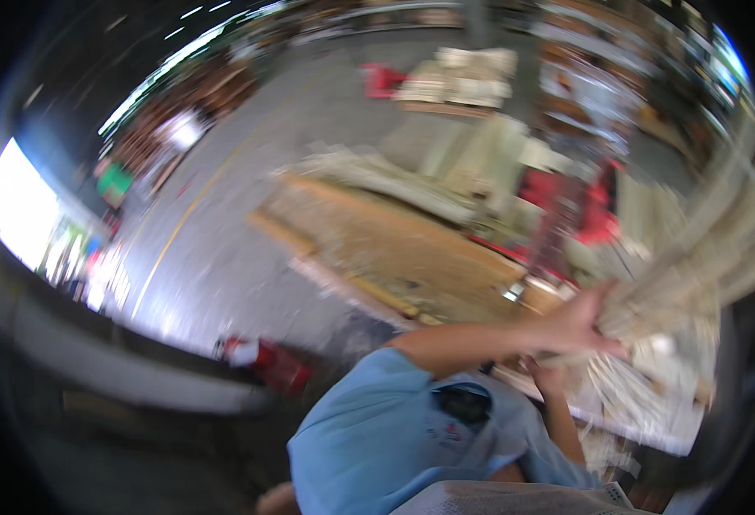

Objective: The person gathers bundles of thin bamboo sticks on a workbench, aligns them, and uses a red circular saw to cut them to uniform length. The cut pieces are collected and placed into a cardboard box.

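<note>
A bundle of long, thin pale strips [695, 257], which look like wood veneer, slants from the upper right down to my hands. My left hand [579, 326] reaches across to the right and is closed around the bundle close to its lower end. Just below it, my right hand [551, 376] looks curled at that same lower end; blur and the left hand partly hide its fingers. Under the bundle, loose whitish strips [622, 386] lie on a pale surface [682, 433] at the right.
A worn wooden board or bench [403, 249] stretches ahead to the left. Stacks of pale sheets [480, 159] and a red frame or machine [596, 202] stand beyond it. A red fire extinguisher [279, 365] is at lower left. Another pallet of sheets [455, 81] lies farther off.
</note>
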Action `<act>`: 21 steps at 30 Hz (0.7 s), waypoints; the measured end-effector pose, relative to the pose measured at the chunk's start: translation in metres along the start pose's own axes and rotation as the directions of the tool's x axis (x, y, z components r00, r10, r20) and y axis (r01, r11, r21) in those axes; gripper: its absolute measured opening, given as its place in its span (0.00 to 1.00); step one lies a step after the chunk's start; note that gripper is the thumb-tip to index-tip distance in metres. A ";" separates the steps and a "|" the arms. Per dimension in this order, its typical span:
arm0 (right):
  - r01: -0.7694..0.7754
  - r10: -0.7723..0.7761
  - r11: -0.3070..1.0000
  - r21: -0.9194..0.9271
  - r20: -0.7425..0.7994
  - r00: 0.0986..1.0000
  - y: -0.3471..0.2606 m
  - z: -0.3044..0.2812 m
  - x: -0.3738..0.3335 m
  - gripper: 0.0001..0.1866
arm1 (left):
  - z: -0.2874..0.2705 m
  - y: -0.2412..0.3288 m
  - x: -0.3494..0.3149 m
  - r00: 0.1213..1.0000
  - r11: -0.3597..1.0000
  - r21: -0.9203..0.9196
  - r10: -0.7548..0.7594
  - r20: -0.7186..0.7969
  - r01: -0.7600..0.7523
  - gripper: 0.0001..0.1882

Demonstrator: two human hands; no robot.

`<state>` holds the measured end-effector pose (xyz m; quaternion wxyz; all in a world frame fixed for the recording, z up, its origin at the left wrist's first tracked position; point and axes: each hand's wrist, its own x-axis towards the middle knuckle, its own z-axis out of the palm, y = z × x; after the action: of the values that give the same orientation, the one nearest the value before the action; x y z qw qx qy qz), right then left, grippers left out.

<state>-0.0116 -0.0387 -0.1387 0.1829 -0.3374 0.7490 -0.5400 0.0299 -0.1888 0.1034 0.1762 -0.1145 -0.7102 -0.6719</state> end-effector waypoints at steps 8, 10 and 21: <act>-0.096 0.095 0.995 0.011 0.068 0.993 -0.083 -0.023 0.011 0.35 | -0.054 0.010 -0.017 0.966 0.938 -0.309 0.085 -0.244 -0.161 0.36; 0.034 -0.051 0.985 -0.169 -0.097 0.994 -0.096 -0.042 0.007 0.31 | -0.070 0.030 -0.008 0.921 0.867 -0.366 0.224 -0.318 -0.337 0.40; -0.031 -0.092 0.452 -0.891 -0.081 0.992 -0.179 -0.075 0.001 0.27 | -0.174 0.003 -0.066 0.508 0.977 -0.109 -0.001 -0.861 -0.183 0.36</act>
<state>-0.0053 -0.0218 0.0550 -0.0746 -0.3643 0.9238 -0.0905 0.1083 -0.3571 0.0853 0.5269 0.1787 -0.4576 -0.6935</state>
